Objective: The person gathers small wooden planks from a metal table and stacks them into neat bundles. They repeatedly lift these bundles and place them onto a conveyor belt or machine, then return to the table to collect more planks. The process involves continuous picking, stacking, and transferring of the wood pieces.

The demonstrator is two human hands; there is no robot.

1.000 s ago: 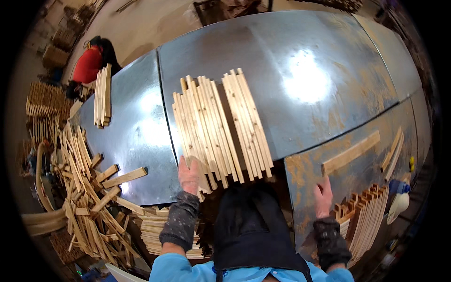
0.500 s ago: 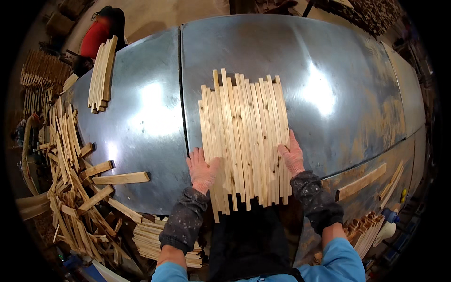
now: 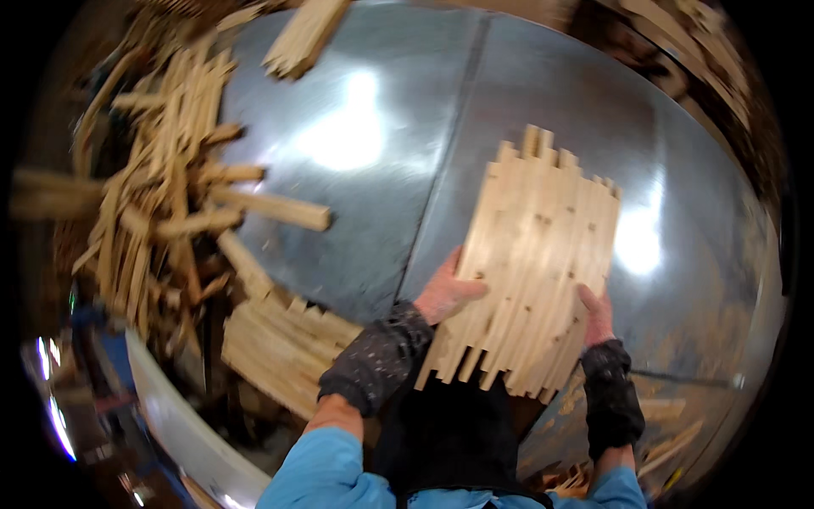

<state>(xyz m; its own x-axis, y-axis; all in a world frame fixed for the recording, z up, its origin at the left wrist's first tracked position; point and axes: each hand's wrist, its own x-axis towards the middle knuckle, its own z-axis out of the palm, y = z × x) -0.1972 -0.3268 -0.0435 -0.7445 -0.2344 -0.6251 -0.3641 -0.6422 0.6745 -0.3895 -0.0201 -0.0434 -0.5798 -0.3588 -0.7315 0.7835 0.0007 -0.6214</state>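
Observation:
Between my two gloved hands is a row of pale wooden strips [image 3: 543,246], packed side by side with uneven ends and several dark knots. My left hand [image 3: 447,293] clasps the row's left edge, thumb lying over the top face. At the right edge, my right hand [image 3: 597,316] grips in the same way, its thumb on top. The fingers under the wood are hidden. The near ends of the strips overhang my dark apron, and the row sits tilted over the metal tabletop [image 3: 356,229].
Loose, jumbled wood offcuts [image 3: 174,178] pile up at the left. A stack of strips [image 3: 284,348] lies below the table's near left edge. Another bundle of strips [image 3: 305,38] rests at the far left of the table. Several pieces lie at the lower right, including one strip [image 3: 661,409].
My view has swung left, so the table appears shifted and turned. The wooden strips now look more compact, slanted and raised at the near end, and both hands have closed firmly on their sides.

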